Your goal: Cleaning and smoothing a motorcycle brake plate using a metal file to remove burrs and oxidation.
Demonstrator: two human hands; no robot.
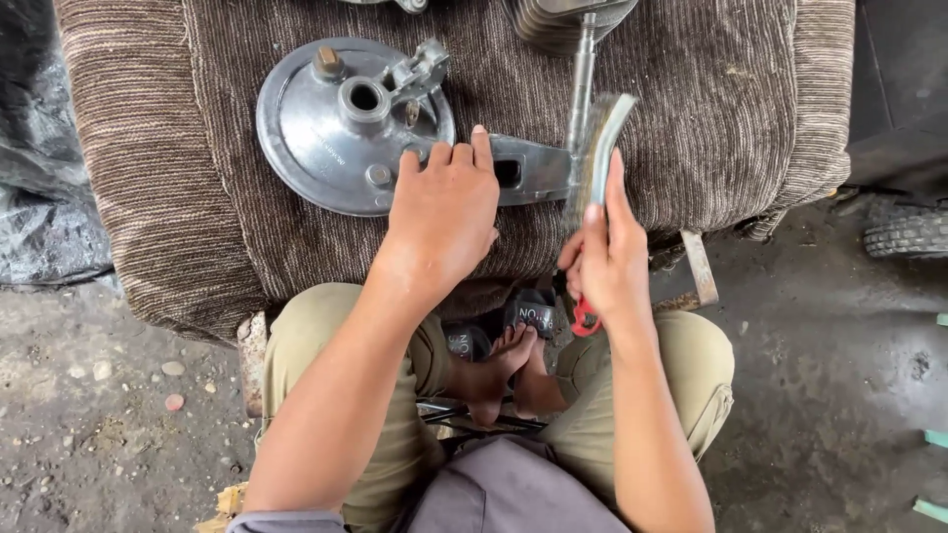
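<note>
A round grey metal brake plate [341, 128] is lying flat on a brown ribbed cloth [711, 109] that is covering a low bench, towards the near edge and a little left of the middle. The plate is showing a raised hub hole at its centre, a small brass-coloured stud near its far rim, and a lever bracket at its upper right. A flat metal arm [528, 170] with a rectangular slot is running out from the plate's right side along the near edge of the cloth.

The left hand [442, 212] is pressing down flat on the join between plate and arm, fingers together and pointing away from the person, fingertips resting on the plate's lower right rim.

The right hand [607, 252] is gripping a wire brush [597, 148] with a red handle end showing below the palm; the fingers are wrapped closed around the handle and the curved bristle head is standing upright, touching the right end of the metal arm.

At the far edge of the cloth a finned metal part [568, 20] with a thin rod coming down from it is partly cut off by the frame. A tyre [904, 234] is lying on the dirty concrete floor at the right. The person is sitting with knees apart and bare feet [504, 370] beside black sandals under the bench.
</note>
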